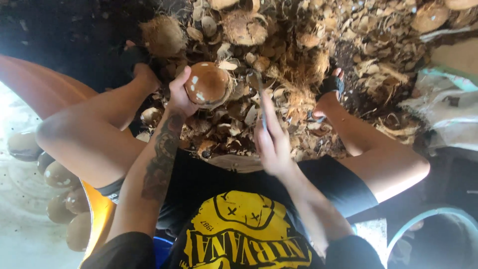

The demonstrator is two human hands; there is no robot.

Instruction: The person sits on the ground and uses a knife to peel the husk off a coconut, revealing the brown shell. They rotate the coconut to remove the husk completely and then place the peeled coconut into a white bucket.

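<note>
Shirt: black with a yellow print (pixel 239 234), nearest the camera at the near edge, between both forearms.
Orange tub: curved rim (pixel 97 219) at near left, running up along the left knee.
Peeled coconuts: pale brown balls (pixel 59 177) lying in a group at far left, outside the tub rim.
Left hand: left hand (pixel 178 97) wrapped around a coconut (pixel 206 83), thumb side up; the nut, brown with white nicks, is held over the husk pile between the knees.
Right hand: right hand (pixel 271 144) clenched on a dark blade (pixel 260 94) whose tip points away toward the pile, just right of the coconut, not touching it as far as can be told.
Husk pile: shells and fibre (pixel 318 45) filling the far middle and right, crowding both feet.
Sack: white fabric (pixel 443 107) at the right edge.
Bucket: pale blue rim (pixel 428 216) at near right.
</note>
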